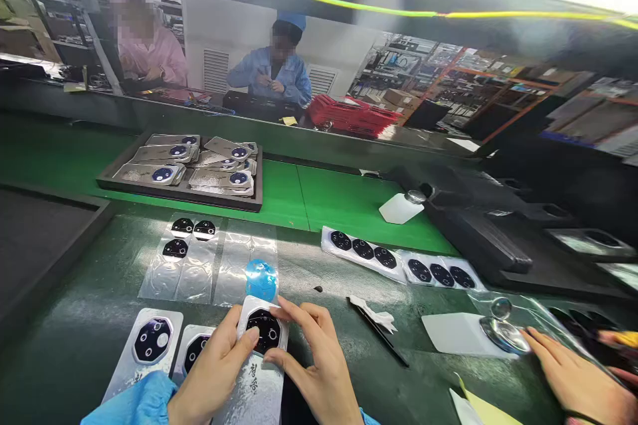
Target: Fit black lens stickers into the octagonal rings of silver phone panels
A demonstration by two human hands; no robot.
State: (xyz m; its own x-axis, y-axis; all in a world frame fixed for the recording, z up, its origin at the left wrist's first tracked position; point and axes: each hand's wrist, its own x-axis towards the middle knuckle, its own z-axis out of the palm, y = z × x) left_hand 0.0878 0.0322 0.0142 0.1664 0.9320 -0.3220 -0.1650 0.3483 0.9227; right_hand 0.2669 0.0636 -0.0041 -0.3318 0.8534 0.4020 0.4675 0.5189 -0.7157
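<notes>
A silver phone back cover (254, 388) with a black octagonal camera plate (263, 331) is held between my hands, low in the middle. My left hand (214, 365) grips its left side, the thumb on the plate's edge. My right hand (319, 362) is closed round the right side, fingertips at the plate's top and thumb beside its lower edge. Two more covers lie at the left, one (144, 348) in full view and another (192, 345) partly behind my left hand. Just above the held cover is a blue film disc (262, 279) on a clear sheet (234, 255).
A black tray (226, 201) of covers stands back left. Black plates (363, 249) lie on strips right of centre, above tweezers (383, 337). Two white bottles (401, 208) (456, 333) stand or lie rightward. Another person's hand (573, 372) touches the nearer bottle.
</notes>
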